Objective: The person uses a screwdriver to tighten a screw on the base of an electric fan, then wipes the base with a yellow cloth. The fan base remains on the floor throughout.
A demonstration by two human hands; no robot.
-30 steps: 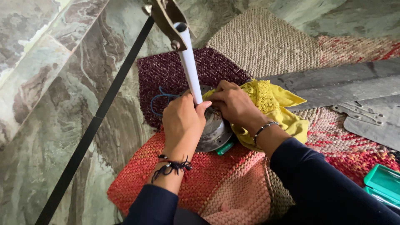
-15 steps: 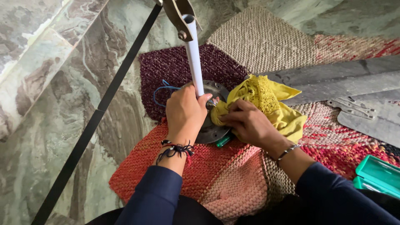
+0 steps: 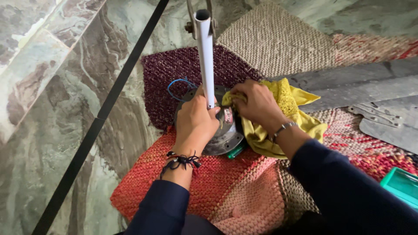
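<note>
Head view: my left hand (image 3: 196, 119) wraps around the foot of the white rod (image 3: 205, 52), fingers curled tight about it where it meets the round metal motor (image 3: 224, 135). The rod rises from the motor's centre toward the camera, and a metal bracket (image 3: 191, 17) straddles its upper end. My right hand (image 3: 257, 102) presses a yellow cloth (image 3: 296, 109) against the motor's top, just right of the rod; the fingers are bunched together on a fold of the cloth, thumb tucked under. The rest of the cloth spills off to the right, over my wrist and onto the mats.

The motor sits near the middle of the patchwork of woven mats, on the seam between the maroon mat (image 3: 174, 74) at the far side and the red mat (image 3: 217, 182) nearest me. A blue wire (image 3: 176, 87) loops out from the motor's far left rim across the maroon mat. Something small and green (image 3: 235, 152) pokes out from under the motor's near edge; I cannot tell what it is.

Toward the right edge of the mats lie grey metal blades (image 3: 361, 87), and a teal box (image 3: 402, 185) shows at the right border. A beige mat (image 3: 274, 39) lies at the far side, and green marble floor (image 3: 65, 109) stretches off to the left.
</note>
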